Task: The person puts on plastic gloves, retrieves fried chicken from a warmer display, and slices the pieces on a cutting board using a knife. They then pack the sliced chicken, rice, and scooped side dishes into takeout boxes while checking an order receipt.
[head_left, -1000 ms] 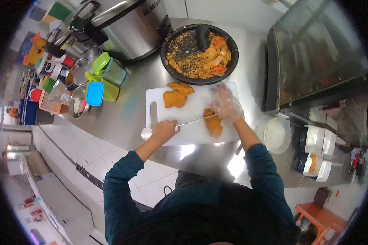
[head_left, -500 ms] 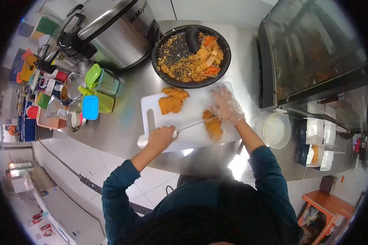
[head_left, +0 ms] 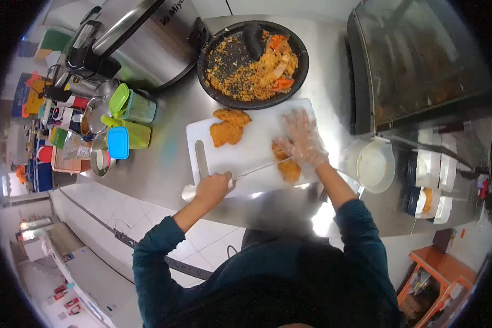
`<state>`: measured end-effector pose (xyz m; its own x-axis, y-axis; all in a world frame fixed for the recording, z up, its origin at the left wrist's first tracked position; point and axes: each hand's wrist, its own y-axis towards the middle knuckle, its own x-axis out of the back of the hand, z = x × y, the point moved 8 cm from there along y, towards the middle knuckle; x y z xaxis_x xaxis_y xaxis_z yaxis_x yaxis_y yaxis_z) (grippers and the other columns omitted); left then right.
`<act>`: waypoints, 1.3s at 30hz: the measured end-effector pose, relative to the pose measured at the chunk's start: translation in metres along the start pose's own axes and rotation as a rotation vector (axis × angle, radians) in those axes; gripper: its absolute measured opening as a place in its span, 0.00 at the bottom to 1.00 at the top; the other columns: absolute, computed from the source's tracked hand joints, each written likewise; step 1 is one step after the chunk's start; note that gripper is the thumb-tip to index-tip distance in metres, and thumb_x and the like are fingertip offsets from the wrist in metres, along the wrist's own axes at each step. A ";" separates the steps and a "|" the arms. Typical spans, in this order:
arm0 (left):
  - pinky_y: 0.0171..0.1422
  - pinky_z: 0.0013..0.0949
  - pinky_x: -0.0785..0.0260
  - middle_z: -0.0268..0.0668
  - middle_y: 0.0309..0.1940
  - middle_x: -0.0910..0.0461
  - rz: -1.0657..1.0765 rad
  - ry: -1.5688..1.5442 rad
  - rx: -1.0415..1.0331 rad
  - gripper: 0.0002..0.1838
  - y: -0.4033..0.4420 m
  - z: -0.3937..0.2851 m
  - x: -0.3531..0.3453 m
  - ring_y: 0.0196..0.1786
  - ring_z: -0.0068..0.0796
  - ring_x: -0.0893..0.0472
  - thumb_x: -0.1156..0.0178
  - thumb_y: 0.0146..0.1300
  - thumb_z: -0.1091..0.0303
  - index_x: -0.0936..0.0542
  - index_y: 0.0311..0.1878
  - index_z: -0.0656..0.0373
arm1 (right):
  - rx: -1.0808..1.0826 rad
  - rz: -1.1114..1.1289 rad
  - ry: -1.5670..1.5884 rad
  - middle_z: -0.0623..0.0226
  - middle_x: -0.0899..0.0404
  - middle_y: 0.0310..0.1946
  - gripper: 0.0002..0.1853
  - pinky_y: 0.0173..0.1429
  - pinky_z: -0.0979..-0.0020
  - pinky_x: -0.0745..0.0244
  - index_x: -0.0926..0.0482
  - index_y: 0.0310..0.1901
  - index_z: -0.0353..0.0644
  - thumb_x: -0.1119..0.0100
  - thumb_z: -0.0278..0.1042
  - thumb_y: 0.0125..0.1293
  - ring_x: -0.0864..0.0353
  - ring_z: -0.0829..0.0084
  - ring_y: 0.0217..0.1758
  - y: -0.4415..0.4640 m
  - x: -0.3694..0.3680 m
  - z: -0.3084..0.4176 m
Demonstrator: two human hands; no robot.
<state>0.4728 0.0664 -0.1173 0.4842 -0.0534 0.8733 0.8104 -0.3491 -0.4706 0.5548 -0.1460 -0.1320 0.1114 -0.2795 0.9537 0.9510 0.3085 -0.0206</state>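
My left hand [head_left: 212, 189] is closed round the white handle of a knife [head_left: 262, 168]. The thin blade reaches right across a piece of breaded fried food [head_left: 288, 170]. In a clear plastic glove, my right hand [head_left: 302, 141] is spread out at the upper right of that piece; its lower edge touches or nearly touches it. Two more breaded fried pieces [head_left: 227, 133] lie together on the left part of the white cutting board [head_left: 251, 150], one overlapping the other. A slot handle is cut into the board's left side.
Behind the board stands a round black stone mortar [head_left: 205, 82] with orange crumbs and a dark pestle. A steel cooker [head_left: 142, 49] is at back left, lidded containers [head_left: 118, 143] in front of it. At right are a glass-fronted cabinet [head_left: 421, 65], a plastic tub [head_left: 385, 169] and white boxes [head_left: 429, 169].
The view has shifted slightly. My right hand's fingers have spread wider. My left hand still grips the knife across the same fried piece.
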 end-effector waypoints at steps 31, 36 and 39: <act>0.33 0.43 0.34 0.50 0.22 0.24 -0.048 -0.433 -0.121 0.17 -0.008 -0.027 -0.054 0.26 0.49 0.25 0.48 0.54 0.54 0.24 0.31 0.61 | 0.073 -0.191 0.016 0.47 0.55 0.61 0.38 0.62 0.41 0.66 0.43 0.58 0.39 0.60 0.62 0.53 0.62 0.45 0.65 -0.020 0.018 -0.014; 0.27 0.33 0.35 0.43 0.17 0.25 0.032 -0.901 0.259 0.21 -0.091 0.017 -0.050 0.22 0.29 0.26 0.48 0.57 0.54 0.24 0.24 0.67 | 0.378 -0.189 0.139 0.50 0.55 0.62 0.37 0.64 0.45 0.69 0.41 0.57 0.44 0.53 0.61 0.50 0.63 0.47 0.66 -0.042 0.069 0.017; 0.21 0.31 0.39 0.37 0.15 0.26 -0.001 -1.097 0.480 0.22 -0.113 0.039 -0.122 0.18 0.25 0.29 0.49 0.58 0.54 0.24 0.22 0.66 | 0.561 0.005 0.022 0.51 0.55 0.62 0.37 0.64 0.46 0.68 0.43 0.59 0.48 0.50 0.58 0.49 0.64 0.48 0.66 -0.065 0.030 0.035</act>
<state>0.3350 0.1488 -0.1757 0.3175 0.8549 0.4104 0.7384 0.0487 -0.6726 0.4861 -0.1434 -0.0912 0.1270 -0.2943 0.9472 0.6516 0.7448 0.1441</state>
